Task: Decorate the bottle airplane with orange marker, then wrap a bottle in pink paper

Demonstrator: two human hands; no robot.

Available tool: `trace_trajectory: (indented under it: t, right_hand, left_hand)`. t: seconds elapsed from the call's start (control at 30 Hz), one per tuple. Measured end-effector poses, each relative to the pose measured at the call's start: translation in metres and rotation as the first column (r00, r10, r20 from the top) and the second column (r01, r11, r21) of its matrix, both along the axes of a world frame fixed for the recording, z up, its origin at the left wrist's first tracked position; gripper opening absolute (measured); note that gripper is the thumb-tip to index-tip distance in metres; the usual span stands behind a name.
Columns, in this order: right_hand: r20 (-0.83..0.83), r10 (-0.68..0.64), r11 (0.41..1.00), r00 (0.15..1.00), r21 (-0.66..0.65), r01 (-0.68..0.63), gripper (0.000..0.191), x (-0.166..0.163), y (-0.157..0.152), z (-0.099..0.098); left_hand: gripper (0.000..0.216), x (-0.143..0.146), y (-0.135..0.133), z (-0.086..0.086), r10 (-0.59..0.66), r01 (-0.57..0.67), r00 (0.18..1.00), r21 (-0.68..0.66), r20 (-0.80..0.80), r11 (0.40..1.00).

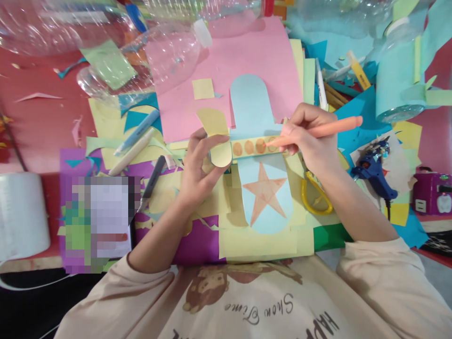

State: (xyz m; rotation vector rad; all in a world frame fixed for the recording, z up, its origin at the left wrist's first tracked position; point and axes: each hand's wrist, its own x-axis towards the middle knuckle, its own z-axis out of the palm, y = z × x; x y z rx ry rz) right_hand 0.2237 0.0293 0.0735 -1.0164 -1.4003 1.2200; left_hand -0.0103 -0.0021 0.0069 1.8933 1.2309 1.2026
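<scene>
"So, what lies nearest?"

"Yellow sheets (257, 244), midway along the near edge of the bench (42, 122). The blue cutout (249, 101) has its near end on them, with an orange star (263, 188)."

"And toward the right edge?"

"A yellow handle loop (318, 212), just beside the cutout; past it, a blue glue gun (376, 172)."

"What about the hands?"

"Beyond the star, a yellow band (254, 155) crosses the cutout. The left hand (196, 165) has its grip pinching a yellow tab (221, 154) at the band's left end. The right hand (316, 147) has its grip pressed together around an orange marker (332, 126), tip at the row of circles (249, 147) (three are filled in orange; the marker partly covers the fourth)."

"Farther off?"

"A pink sheet (261, 52) under the cutout's far end, a clear bottle (173, 56) overlapping its left side. Near the far right corner stands a teal bottle (395, 80)."
</scene>
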Motion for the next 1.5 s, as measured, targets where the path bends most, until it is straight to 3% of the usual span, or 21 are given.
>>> trace_trajectory:
  t: [0.17, 0.27, 0.53, 0.9, 1.5]
  right_hand:
    - [-0.119, -0.025, 0.999, 0.993, 0.024, 0.028, 0.016, 0.007, 0.006, 0.001]
    - [-0.032, -0.069, 0.996, 0.997, 0.060, 0.071, 0.015, 0.008, 0.004, 0.005]
    - [0.190, -0.069, 0.997, 0.979, 0.051, 0.061, 0.038, 0.002, -0.004, 0.002]
    - [0.337, -0.141, 0.968, 0.931, 0.242, 0.059, 0.039, 0.002, -0.003, -0.007]
    - [0.349, -0.004, 0.980, 0.937, 0.189, -0.066, 0.038, 0.002, -0.004, -0.001]
  left_hand:
    - [0.037, -0.001, 0.002, 0.002, 0.006, -0.001, 0.995, -0.048, 0.097, 0.999]
    - [0.037, -0.001, 0.002, 0.003, 0.048, -0.038, 0.991, -0.086, 0.124, 0.996]
    - [0.038, 0.000, 0.002, 0.004, 0.071, -0.050, 0.983, -0.125, 0.169, 0.991]
    - [0.040, -0.002, 0.002, 0.000, 0.069, -0.055, 0.989, -0.110, 0.131, 0.992]
    - [0.037, -0.001, 0.001, 0.004, 0.071, -0.056, 0.992, -0.144, 0.106, 0.988]
